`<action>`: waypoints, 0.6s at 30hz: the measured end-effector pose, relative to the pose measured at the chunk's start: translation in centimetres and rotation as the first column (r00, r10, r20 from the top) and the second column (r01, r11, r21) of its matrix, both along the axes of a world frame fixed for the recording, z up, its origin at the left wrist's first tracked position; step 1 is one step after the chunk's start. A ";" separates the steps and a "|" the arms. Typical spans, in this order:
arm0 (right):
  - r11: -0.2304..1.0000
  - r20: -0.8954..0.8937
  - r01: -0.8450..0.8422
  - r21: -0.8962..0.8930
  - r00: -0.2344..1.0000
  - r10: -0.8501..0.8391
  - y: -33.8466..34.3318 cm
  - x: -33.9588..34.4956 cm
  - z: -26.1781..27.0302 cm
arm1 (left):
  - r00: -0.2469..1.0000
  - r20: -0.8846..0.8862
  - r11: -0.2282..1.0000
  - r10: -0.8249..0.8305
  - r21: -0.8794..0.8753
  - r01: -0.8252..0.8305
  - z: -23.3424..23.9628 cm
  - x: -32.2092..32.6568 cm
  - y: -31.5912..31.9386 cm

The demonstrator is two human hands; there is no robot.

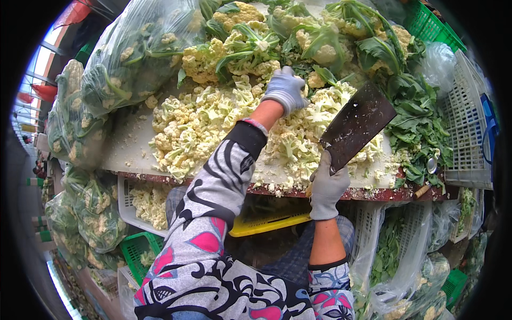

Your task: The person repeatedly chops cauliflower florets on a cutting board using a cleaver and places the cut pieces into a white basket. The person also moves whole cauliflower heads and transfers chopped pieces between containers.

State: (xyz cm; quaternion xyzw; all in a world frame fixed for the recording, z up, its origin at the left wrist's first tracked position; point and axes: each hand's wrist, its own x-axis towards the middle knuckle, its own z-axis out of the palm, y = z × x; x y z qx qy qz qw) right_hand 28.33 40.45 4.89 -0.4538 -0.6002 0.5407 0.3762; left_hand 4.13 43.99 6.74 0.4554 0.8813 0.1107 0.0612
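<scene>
My right hand (330,184), in a grey work glove, grips the handle of a dark, wide-bladed cleaver (358,124); bits of cauliflower cling to its raised blade. My left hand (285,90), gloved in grey-white knit, reaches to the back edge of a spread of cut cauliflower florets (192,128). Its fingers are curled at the whole cauliflower heads (248,48) with green leaves, but what lies under them is hidden. The florets cover a pale board (128,148) on a table with a dark red edge.
Clear plastic bags of cauliflower (136,56) bulge at the left. Stripped leaves (416,120), a white crate (468,120) and a wooden handle (422,191) are at the right. Below the table edge are a yellow crate (272,225), a white crate of florets (124,200) and a green crate (138,252).
</scene>
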 end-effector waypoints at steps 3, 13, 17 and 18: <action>1.000 -0.040 -0.006 0.021 0.999 0.007 -0.2 -0.3 -0.4 | 0.972 0.229 0.784 0.055 0.594 -0.184 -3.0 -1.2 -4.7; 0.993 0.004 -0.105 0.059 0.994 0.105 -0.9 -1.2 -0.4 | 0.874 0.410 0.846 0.261 0.338 -0.412 -1.6 -0.6 -10.9; 0.990 0.049 -0.121 0.069 0.992 0.118 -1.2 -1.6 0.2 | 0.969 0.072 0.924 0.237 0.291 -0.247 -0.3 1.9 -8.8; 0.989 0.065 -0.123 0.075 0.991 0.119 -1.2 -1.7 0.5 | 0.968 0.063 0.938 0.244 0.237 -0.252 0.2 2.0 -8.2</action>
